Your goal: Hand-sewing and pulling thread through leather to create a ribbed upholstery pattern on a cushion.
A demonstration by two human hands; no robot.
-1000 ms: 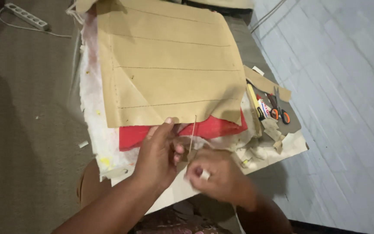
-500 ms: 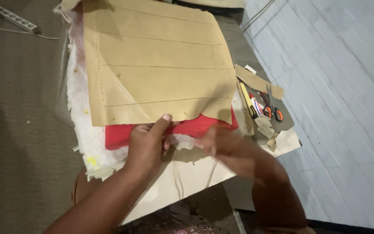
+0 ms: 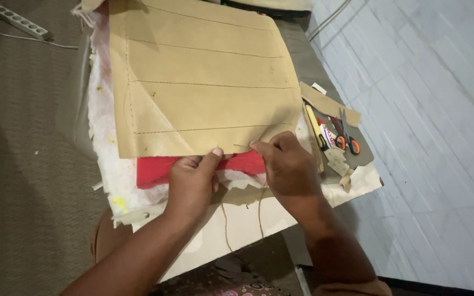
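Observation:
A large tan leather-like panel [image 3: 204,77] with dotted stitch lines lies over a red sheet [image 3: 160,167] and white padding [image 3: 102,109]. My left hand [image 3: 193,183] pinches the panel's near edge, thumb on top. My right hand [image 3: 289,167] pinches the same edge a little to the right, where a short needle-like tip pokes out. A brown thread [image 3: 260,211] hangs down from my right hand in a loop toward my lap.
Orange-handled scissors [image 3: 346,137], a yellow marker [image 3: 315,126], a small tube and tan scraps [image 3: 330,104] lie right of the panel. A white board [image 3: 231,225] lies beneath. A power strip [image 3: 20,22] rests on the carpet at far left; pale tiled floor at right.
My right hand has moved up from below the board's edge to the panel's near edge, next to my left hand. The thread now hangs slack beneath it.

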